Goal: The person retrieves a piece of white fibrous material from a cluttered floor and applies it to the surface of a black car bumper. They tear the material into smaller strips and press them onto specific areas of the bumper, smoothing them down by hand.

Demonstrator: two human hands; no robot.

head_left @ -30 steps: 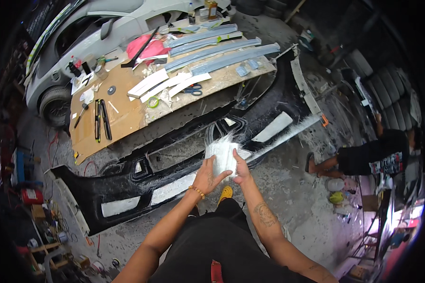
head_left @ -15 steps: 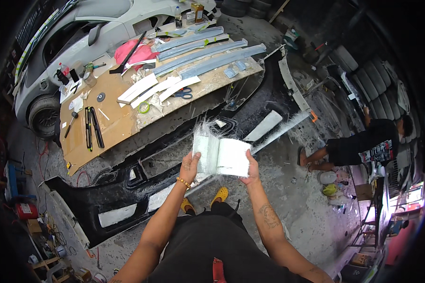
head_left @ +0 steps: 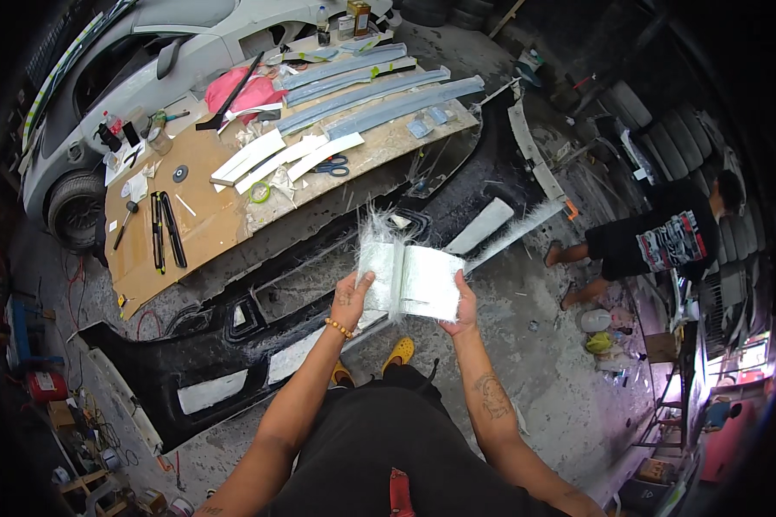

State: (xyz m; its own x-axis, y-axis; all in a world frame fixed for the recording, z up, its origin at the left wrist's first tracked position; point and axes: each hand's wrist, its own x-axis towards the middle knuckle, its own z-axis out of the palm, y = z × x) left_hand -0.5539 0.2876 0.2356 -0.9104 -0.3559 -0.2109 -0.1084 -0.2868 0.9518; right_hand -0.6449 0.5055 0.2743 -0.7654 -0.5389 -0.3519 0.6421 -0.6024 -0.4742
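Observation:
Between my hands is a white fibreglass mat (head_left: 431, 280), spread like an open book with a thick frayed ridge down its middle. Loose strands stick out at its upper left. My left hand (head_left: 347, 295) grips the left edge, thumb on top. The right edge is pinched by my right hand (head_left: 462, 307); fingers under the sheet are hidden on both sides. Below the mat, a long black car bumper (head_left: 319, 339) lies across the floor, inner side up. White patches, such as the patch (head_left: 213, 393) at its left end, sit in it. A frayed fibreglass strip (head_left: 517, 234) lies along its right part.
Ahead stands a worktable (head_left: 211, 233) bearing grey-blue trim strips (head_left: 379, 103), white sheet pieces (head_left: 248, 158), blue scissors (head_left: 332, 165) and green tape (head_left: 259, 192). A pale car (head_left: 147, 65) is behind it. Another person (head_left: 655, 233) bends at the right, beside stacked panels.
The mat has shifted slightly to the right and opened a little flatter, both hands still on it. At the right, the other person has moved and turned a little.

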